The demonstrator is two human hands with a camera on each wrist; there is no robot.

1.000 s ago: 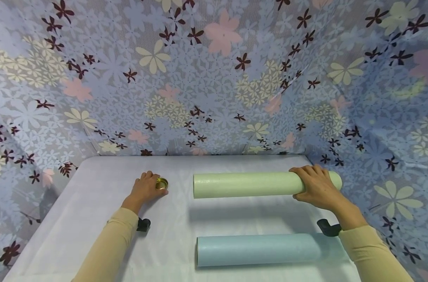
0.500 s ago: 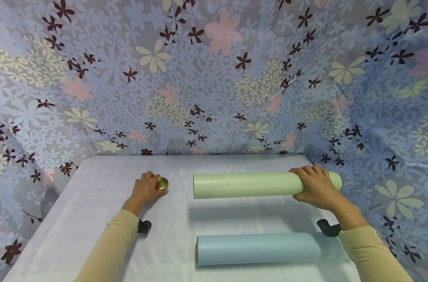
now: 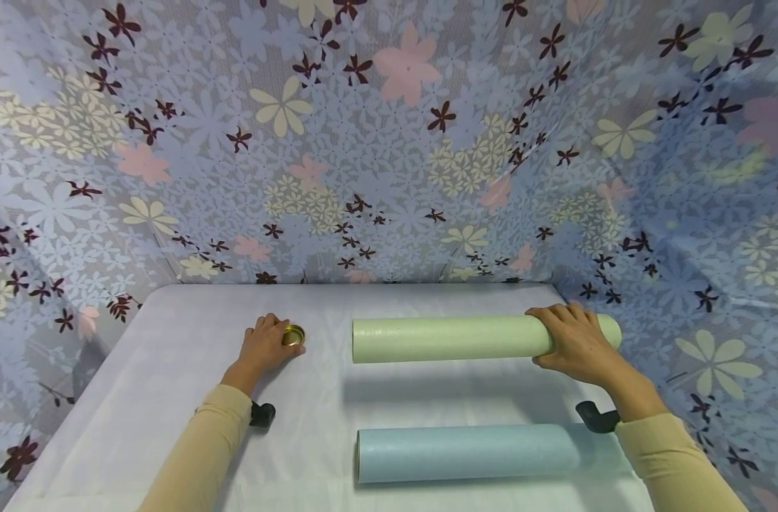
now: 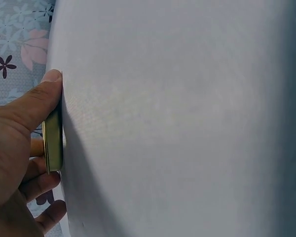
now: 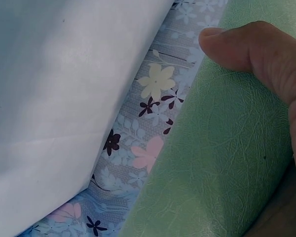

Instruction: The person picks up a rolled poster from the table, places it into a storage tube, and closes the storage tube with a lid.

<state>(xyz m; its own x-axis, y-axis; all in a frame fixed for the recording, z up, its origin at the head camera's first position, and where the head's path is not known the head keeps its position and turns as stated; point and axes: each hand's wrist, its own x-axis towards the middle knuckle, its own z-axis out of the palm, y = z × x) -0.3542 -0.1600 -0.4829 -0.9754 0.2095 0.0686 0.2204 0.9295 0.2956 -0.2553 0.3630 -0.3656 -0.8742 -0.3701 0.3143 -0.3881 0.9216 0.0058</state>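
Note:
A small round gold metal lid is pinched at its edge by my left hand, low over the white table on the left. The left wrist view shows the lid edge-on between the thumb and the fingers. My right hand grips a long pale green tube near its right end, with the tube level and its shadow on the cloth below. In the right wrist view the thumb lies along the green tube.
A light blue tube lies on the white tablecloth at the front. Dark camera mounts show at both wrists. Flowered fabric hangs behind the table and at its sides.
The view has tilted very slightly. Both hands, the lid and the green tube hold almost the same places as before.

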